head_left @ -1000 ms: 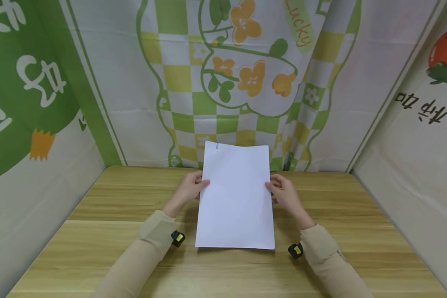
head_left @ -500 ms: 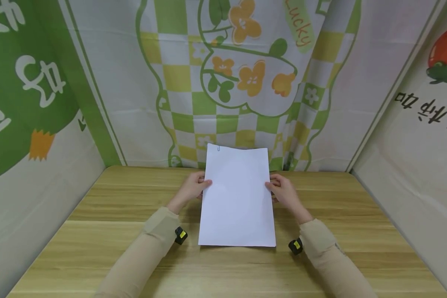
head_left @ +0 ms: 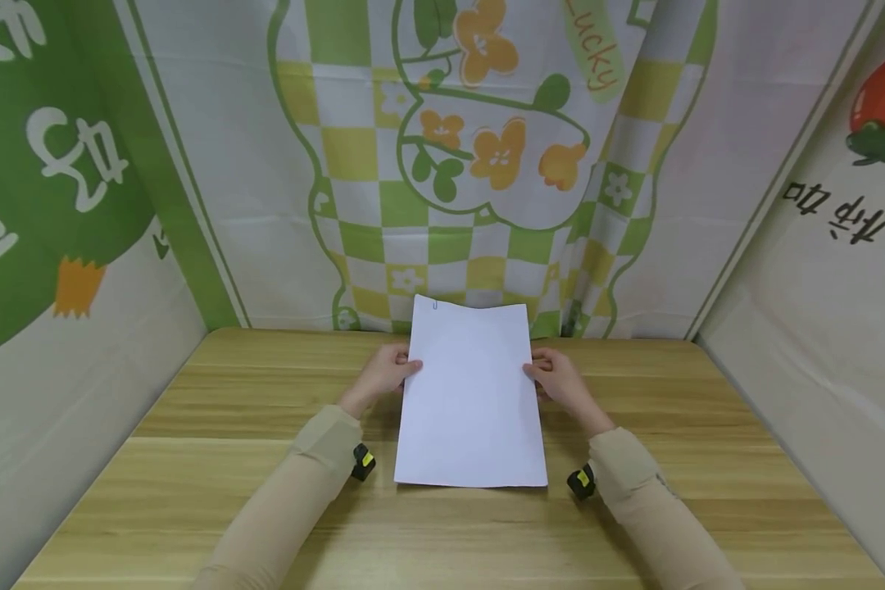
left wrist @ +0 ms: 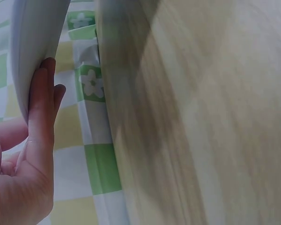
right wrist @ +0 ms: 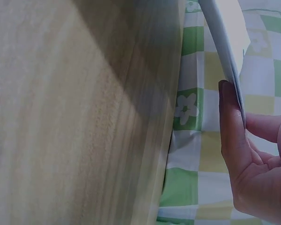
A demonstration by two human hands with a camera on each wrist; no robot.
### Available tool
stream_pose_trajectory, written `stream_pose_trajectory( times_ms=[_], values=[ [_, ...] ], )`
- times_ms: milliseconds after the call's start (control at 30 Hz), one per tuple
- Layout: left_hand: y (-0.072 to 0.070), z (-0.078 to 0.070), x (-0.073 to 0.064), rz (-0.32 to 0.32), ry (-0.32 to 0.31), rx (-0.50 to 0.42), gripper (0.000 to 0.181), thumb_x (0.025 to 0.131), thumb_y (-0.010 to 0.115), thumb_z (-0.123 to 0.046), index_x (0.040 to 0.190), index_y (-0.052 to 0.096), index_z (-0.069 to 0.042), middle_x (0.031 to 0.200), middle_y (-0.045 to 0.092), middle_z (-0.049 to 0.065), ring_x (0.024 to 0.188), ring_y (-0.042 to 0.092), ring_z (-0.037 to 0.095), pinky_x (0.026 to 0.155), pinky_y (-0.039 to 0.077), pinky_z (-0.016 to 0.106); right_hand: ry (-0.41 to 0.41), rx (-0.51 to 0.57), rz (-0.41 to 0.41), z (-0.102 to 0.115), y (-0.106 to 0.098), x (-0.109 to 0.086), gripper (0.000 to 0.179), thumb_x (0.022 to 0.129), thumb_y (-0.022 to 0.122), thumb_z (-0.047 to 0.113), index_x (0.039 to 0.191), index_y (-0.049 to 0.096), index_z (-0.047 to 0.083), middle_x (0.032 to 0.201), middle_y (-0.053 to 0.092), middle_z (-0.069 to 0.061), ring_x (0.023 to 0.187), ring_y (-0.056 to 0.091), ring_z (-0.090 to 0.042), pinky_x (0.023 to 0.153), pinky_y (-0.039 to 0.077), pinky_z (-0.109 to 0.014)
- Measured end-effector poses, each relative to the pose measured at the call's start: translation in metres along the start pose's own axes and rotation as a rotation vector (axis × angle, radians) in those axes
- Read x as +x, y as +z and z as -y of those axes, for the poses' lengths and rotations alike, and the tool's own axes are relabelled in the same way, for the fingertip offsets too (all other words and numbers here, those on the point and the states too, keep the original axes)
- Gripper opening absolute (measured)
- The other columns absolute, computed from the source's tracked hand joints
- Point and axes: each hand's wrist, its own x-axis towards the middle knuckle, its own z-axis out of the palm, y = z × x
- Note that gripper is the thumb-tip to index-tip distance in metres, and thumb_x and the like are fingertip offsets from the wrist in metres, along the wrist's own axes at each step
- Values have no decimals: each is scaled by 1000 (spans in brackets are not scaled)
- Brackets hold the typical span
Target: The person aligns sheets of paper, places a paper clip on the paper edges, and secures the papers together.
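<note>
A stack of white paper [head_left: 474,401] is held by both hands in the middle of the head view, its far end raised off the table. A small paper clip [head_left: 435,305] sits on its far edge, near the left corner. My left hand [head_left: 382,373] pinches the left edge, thumb on top and fingers behind. On the opposite edge, my right hand [head_left: 560,379] pinches the sheets the same way. Both wrist views show the stack edge-on between thumb and fingers, with the left hand [left wrist: 33,145] and right hand [right wrist: 253,154] gripping it.
The wooden table [head_left: 214,459] extends around the stack. A patterned green, yellow and white curtain [head_left: 479,188] hangs behind its far edge. Printed cloth walls stand at the left [head_left: 118,352] and right [head_left: 804,311]. A small black camera [head_left: 364,462] is on the left wrist.
The far end of the paper stack has come down and nearer in the head view, and the stack has shifted slightly right at its left side. Both hands keep their grip.
</note>
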Motion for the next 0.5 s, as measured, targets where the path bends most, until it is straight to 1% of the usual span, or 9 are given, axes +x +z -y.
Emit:
stream_pose_trajectory(
  times_ms=[133, 300, 400, 500],
  values=[
    [1, 4, 2, 21, -7, -15, 30, 94, 56, -10, 119, 58, 6, 81, 63, 11, 68, 62, 14, 59, 56, 31, 25, -13, 14, -2, 1, 2, 41, 96, 54, 17, 132, 47, -2, 122, 58, -25, 85, 61, -18, 69, 56, -39],
    [2, 6, 3, 33, -25, -10, 30, 94, 56, -10, 120, 58, 5, 79, 62, 9, 67, 62, 14, 59, 55, 30, 32, -23, 37, -6, 1, 5, 39, 97, 53, 15, 130, 47, -4, 116, 61, -25, 77, 59, -13, 68, 55, -39],
    [3, 7, 3, 36, -41, -4, 28, 94, 56, -9, 117, 59, 6, 79, 61, 9, 68, 62, 15, 59, 55, 30, 47, -28, 54, -8, 2, 7, 41, 96, 53, 15, 131, 46, -5, 114, 62, -24, 73, 59, -12, 67, 55, -37],
    [4, 7, 2, 35, -58, 6, 25, 94, 56, -9, 112, 60, 7, 80, 61, 10, 69, 62, 16, 60, 55, 31, 70, -27, 74, -11, 2, 9, 43, 96, 54, 15, 132, 45, -6, 115, 61, -25, 72, 59, -13, 65, 55, -34]
  ],
)
